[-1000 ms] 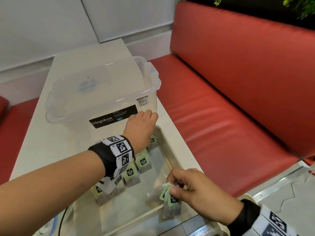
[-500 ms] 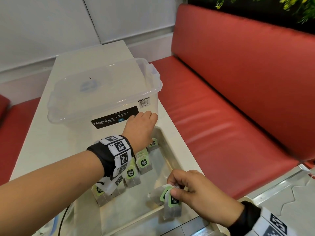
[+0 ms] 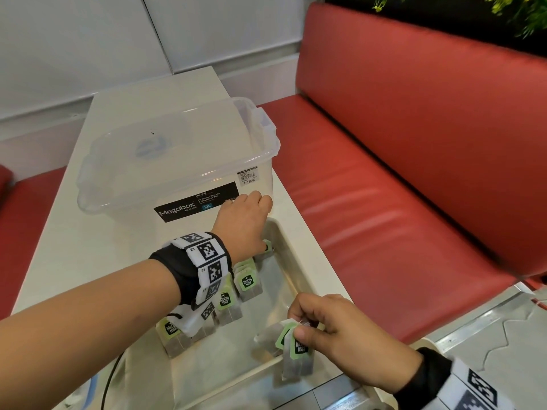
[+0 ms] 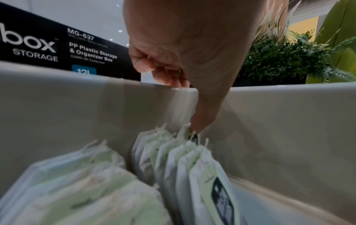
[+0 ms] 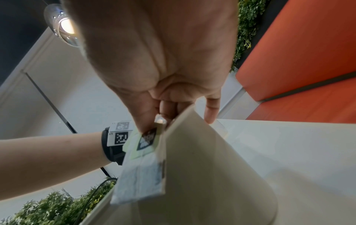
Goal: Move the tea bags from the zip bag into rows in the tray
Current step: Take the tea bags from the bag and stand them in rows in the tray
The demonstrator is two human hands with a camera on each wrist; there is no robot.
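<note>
1. Right hand (image 3: 352, 335): thumb and fingers pinch a small bunch of tea bags (image 3: 296, 355) by the green tags, over the near right corner of the tray (image 3: 299, 279). Same grip and place as 1.0 s ago; no visible shift.
2. In the right wrist view the held bag (image 5: 141, 175) hangs against the tray wall (image 5: 202, 167), tag (image 5: 147, 139) under the thumb.
3. Left hand (image 3: 244, 223): at the far end of the tray, fingers curled. In the left wrist view the thumb (image 4: 204, 112) reaches down and touches the end bag of the row (image 4: 185, 159). Cannot tell if it actually pinches that bag. Position matches the earlier frames.
4. Bags in tray: one row along the left side (image 3: 233, 291), standing with tags up, running from the near end to the far corner. The wrist band (image 3: 207, 261) hides part of it. Row looks unchanged.
5. Zip bag: not identifiable in these views.
6. Clear box (image 3: 177, 155) sits on the table (image 3: 74, 247), just beyond the tray; left knuckles are near its label. Same place as before.
7. Red bench (image 3: 399, 173) to the right. Only change from earlier frames is a slight camera shift.
</note>
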